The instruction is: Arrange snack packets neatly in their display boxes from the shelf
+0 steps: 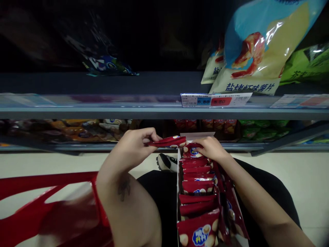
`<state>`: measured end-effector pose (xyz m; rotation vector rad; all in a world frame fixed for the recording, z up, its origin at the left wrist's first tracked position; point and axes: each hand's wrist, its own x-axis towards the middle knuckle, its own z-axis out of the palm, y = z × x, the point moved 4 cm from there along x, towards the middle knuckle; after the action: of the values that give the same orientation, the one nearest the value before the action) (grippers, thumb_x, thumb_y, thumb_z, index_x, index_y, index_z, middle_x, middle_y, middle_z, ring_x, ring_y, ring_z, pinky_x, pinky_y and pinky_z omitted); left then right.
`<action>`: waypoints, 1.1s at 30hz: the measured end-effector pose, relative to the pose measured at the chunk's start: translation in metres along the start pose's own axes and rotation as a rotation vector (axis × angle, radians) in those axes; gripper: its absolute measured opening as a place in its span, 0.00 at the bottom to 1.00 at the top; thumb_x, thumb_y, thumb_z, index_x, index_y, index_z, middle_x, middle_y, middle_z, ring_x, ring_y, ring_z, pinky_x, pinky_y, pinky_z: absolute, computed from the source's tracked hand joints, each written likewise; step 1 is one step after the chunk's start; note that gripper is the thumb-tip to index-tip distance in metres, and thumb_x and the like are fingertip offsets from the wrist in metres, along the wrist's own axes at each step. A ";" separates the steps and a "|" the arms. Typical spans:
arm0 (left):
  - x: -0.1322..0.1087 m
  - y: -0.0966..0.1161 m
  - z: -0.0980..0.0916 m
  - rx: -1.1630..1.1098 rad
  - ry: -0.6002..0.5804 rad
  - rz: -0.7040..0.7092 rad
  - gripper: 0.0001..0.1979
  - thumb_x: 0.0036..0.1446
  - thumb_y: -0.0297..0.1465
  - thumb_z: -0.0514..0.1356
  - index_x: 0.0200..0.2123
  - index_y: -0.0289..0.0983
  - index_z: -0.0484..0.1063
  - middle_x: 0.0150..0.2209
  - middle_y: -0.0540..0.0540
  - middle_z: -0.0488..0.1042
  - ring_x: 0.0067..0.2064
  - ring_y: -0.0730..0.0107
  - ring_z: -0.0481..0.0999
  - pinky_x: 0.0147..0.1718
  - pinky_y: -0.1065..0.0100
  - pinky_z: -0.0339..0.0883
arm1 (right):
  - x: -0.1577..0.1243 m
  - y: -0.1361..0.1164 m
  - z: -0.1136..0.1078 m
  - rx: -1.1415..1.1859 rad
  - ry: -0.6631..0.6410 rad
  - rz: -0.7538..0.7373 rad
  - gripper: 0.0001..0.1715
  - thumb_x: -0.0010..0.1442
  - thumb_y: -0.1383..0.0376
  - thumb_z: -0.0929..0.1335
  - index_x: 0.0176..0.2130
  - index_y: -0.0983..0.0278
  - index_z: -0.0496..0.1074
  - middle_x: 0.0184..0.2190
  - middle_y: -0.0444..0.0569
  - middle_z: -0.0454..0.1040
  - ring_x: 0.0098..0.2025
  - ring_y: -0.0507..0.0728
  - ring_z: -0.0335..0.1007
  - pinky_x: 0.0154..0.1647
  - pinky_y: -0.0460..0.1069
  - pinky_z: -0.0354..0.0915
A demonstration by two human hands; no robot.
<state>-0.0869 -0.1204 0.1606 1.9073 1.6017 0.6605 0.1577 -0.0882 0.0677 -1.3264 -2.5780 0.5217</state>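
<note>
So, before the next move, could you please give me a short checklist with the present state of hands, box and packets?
1. Left hand holds a red packet: ok.
2. Right hand touches the far-end packet: ok.
3. White box open on top: ok.
4. Packets all facing one way: not ok; the row faces the near end, the right-side packets are turned.
5. Box firmly supported: cannot tell, underside hidden.

Packets point(197, 187) sit in a box point(203, 134) before the shelf point(128, 114).
</note>
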 end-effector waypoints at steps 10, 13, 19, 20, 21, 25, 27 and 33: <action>-0.002 -0.002 -0.002 0.031 -0.010 -0.003 0.03 0.46 0.29 0.57 0.27 0.37 0.69 0.35 0.45 0.79 0.35 0.64 0.78 0.36 0.64 0.71 | -0.014 -0.020 -0.003 -0.050 -0.201 -0.095 0.09 0.58 0.67 0.71 0.41 0.58 0.79 0.40 0.46 0.81 0.43 0.59 0.76 0.37 0.48 0.61; -0.002 0.000 -0.002 0.044 -0.008 0.003 0.03 0.46 0.29 0.57 0.27 0.37 0.69 0.34 0.45 0.79 0.35 0.64 0.77 0.37 0.64 0.71 | -0.011 -0.019 0.002 -0.052 -0.233 -0.043 0.06 0.59 0.65 0.70 0.37 0.59 0.79 0.38 0.48 0.81 0.42 0.59 0.76 0.36 0.48 0.59; -0.001 -0.002 -0.003 0.066 0.002 -0.012 0.04 0.45 0.28 0.56 0.27 0.37 0.69 0.36 0.45 0.79 0.35 0.64 0.77 0.36 0.65 0.70 | -0.010 -0.006 -0.009 0.081 -0.007 0.073 0.09 0.64 0.62 0.66 0.40 0.60 0.76 0.35 0.47 0.80 0.37 0.56 0.75 0.35 0.47 0.58; 0.000 -0.002 -0.002 0.068 0.004 -0.015 0.04 0.45 0.29 0.56 0.27 0.37 0.69 0.35 0.45 0.79 0.35 0.64 0.77 0.36 0.65 0.69 | -0.010 -0.005 -0.009 0.091 -0.005 0.078 0.08 0.63 0.62 0.67 0.39 0.60 0.76 0.34 0.47 0.80 0.36 0.56 0.75 0.35 0.47 0.58; 0.000 -0.002 -0.002 0.070 0.005 -0.018 0.04 0.45 0.29 0.56 0.27 0.37 0.69 0.36 0.46 0.79 0.35 0.64 0.77 0.36 0.65 0.69 | -0.009 -0.004 -0.007 0.087 -0.012 0.085 0.07 0.62 0.62 0.68 0.38 0.60 0.77 0.33 0.46 0.80 0.36 0.56 0.74 0.35 0.47 0.58; 0.000 -0.003 -0.002 0.070 0.003 -0.021 0.04 0.45 0.29 0.56 0.28 0.37 0.69 0.36 0.46 0.79 0.35 0.65 0.77 0.35 0.66 0.69 | -0.011 -0.007 -0.006 -0.003 0.033 0.072 0.04 0.58 0.63 0.71 0.34 0.59 0.78 0.35 0.47 0.78 0.39 0.58 0.72 0.36 0.49 0.60; -0.001 -0.003 -0.003 0.071 0.007 -0.032 0.04 0.45 0.29 0.56 0.28 0.37 0.69 0.36 0.46 0.79 0.35 0.66 0.77 0.35 0.66 0.69 | -0.014 -0.013 -0.009 -0.060 0.107 0.015 0.03 0.56 0.63 0.72 0.32 0.60 0.78 0.42 0.50 0.76 0.45 0.60 0.69 0.40 0.51 0.63; -0.003 -0.003 -0.006 0.087 0.023 -0.032 0.04 0.45 0.29 0.55 0.27 0.38 0.69 0.36 0.47 0.80 0.36 0.67 0.77 0.37 0.65 0.69 | -0.024 -0.019 -0.010 -0.095 0.211 -0.031 0.05 0.58 0.68 0.70 0.33 0.64 0.78 0.61 0.57 0.64 0.57 0.66 0.64 0.52 0.59 0.65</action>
<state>-0.0935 -0.1224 0.1633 1.9383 1.6973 0.6106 0.1604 -0.1158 0.0843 -1.2927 -2.4714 0.2411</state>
